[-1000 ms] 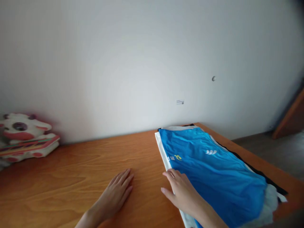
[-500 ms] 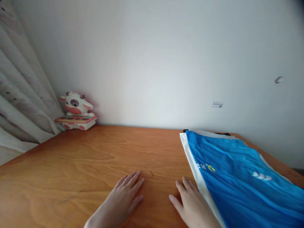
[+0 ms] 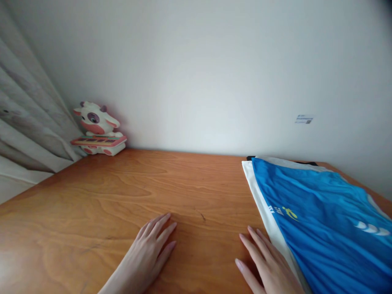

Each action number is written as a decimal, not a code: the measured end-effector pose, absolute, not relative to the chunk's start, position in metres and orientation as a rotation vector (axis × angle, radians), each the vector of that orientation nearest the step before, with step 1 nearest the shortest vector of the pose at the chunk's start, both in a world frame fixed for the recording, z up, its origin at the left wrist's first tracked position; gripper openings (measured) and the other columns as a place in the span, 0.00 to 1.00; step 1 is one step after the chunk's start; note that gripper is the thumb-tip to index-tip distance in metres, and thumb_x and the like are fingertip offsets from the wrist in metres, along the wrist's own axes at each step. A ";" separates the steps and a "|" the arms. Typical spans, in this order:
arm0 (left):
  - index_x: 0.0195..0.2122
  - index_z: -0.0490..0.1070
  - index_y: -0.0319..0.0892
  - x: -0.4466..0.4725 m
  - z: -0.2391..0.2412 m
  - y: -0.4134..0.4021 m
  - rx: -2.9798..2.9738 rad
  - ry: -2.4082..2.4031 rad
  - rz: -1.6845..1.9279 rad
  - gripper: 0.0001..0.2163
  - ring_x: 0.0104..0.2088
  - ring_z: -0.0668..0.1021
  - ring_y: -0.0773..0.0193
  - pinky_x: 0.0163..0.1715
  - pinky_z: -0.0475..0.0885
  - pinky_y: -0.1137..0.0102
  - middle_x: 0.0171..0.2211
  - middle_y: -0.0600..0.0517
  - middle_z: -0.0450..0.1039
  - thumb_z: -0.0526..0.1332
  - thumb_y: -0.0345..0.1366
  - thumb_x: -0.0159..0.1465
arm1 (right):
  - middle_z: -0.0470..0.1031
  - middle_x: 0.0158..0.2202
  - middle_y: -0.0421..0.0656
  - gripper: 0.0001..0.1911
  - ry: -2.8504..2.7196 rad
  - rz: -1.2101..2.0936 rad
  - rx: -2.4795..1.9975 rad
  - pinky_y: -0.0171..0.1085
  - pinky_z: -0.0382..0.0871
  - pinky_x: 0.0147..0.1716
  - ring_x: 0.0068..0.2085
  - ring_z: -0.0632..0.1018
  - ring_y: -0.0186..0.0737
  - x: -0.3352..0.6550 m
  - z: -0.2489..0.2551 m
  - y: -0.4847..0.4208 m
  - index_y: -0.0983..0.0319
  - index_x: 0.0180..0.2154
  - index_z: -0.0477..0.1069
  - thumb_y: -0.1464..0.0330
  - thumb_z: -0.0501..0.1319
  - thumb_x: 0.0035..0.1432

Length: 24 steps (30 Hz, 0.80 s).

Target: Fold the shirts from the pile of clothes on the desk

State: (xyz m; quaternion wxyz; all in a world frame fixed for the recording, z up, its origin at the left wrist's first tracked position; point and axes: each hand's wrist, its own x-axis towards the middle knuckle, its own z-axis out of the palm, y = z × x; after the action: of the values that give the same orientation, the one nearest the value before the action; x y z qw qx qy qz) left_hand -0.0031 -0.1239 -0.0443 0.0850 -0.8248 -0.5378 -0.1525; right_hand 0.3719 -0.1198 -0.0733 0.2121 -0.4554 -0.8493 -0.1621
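My left hand rests palm down on the wooden table, its fingers stretched out and holding nothing. To the right, my right hand is also open, fingers spread, just beside the white edge of a blue sports garment. That garment lies spread on the right side of the table, with white letters, a yellow-green emblem and a white curved print on it. Whether my right hand touches its edge I cannot tell. The garment's near end runs out of view.
A toy cow with a small keyboard stands at the table's far left corner. Pale curtains hang along the left edge. A white wall with a small label rises behind the table.
My hands have moved a little farther apart, the left one leftward and the right one rightward. The camera view has shifted slightly downward. The garment lies as before.
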 end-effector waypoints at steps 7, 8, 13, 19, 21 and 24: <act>0.59 0.72 0.51 -0.003 -0.047 -0.123 -2.411 -1.498 -0.517 0.17 0.56 0.78 0.55 0.55 0.76 0.59 0.59 0.50 0.74 0.56 0.44 0.72 | 0.74 0.60 0.55 0.27 -2.305 -0.462 -1.254 0.49 0.80 0.46 0.55 0.79 0.58 0.371 -0.077 -0.121 0.62 0.58 0.72 0.53 0.58 0.65; 0.59 0.72 0.50 -0.002 -0.046 -0.122 -2.406 -1.490 -0.517 0.17 0.56 0.78 0.55 0.55 0.76 0.59 0.59 0.49 0.74 0.56 0.44 0.72 | 0.74 0.59 0.55 0.27 -2.310 -0.474 -1.254 0.49 0.81 0.45 0.55 0.79 0.59 0.371 -0.077 -0.121 0.62 0.57 0.72 0.53 0.58 0.64; 0.60 0.71 0.50 0.000 -0.047 -0.123 -2.396 -1.479 -0.524 0.17 0.57 0.77 0.54 0.56 0.76 0.58 0.59 0.49 0.74 0.55 0.43 0.72 | 0.72 0.61 0.56 0.28 -2.377 -0.458 -1.310 0.49 0.81 0.46 0.57 0.78 0.57 0.370 -0.068 -0.123 0.64 0.58 0.72 0.53 0.57 0.65; 0.61 0.70 0.48 0.001 -0.055 -0.124 -2.383 -1.504 -0.531 0.18 0.58 0.77 0.54 0.59 0.73 0.57 0.60 0.48 0.74 0.53 0.42 0.72 | 0.74 0.60 0.54 0.24 -2.368 -0.333 -1.342 0.48 0.81 0.47 0.56 0.78 0.56 0.368 -0.056 -0.125 0.62 0.55 0.76 0.54 0.57 0.66; 0.61 0.70 0.49 0.001 -0.056 -0.124 -2.382 -1.520 -0.542 0.18 0.59 0.76 0.54 0.60 0.72 0.57 0.60 0.49 0.73 0.53 0.42 0.72 | 0.76 0.58 0.50 0.22 -2.353 -0.240 -1.384 0.45 0.81 0.47 0.54 0.80 0.51 0.370 -0.048 -0.124 0.60 0.52 0.77 0.56 0.55 0.67; 0.60 0.71 0.49 0.001 -0.054 -0.125 -2.388 -1.519 -0.552 0.17 0.59 0.76 0.55 0.59 0.73 0.57 0.60 0.49 0.73 0.54 0.42 0.72 | 0.82 0.51 0.45 0.19 -2.246 -0.097 -1.518 0.41 0.80 0.45 0.47 0.84 0.45 0.384 -0.030 -0.122 0.55 0.46 0.79 0.55 0.52 0.69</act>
State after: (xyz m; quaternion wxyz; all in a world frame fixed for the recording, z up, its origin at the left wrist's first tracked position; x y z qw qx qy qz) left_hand 0.0014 -0.1246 -0.0544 0.1286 -0.8213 -0.5224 -0.1899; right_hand 0.3838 -0.1219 -0.0295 0.2129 -0.5469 -0.8089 -0.0351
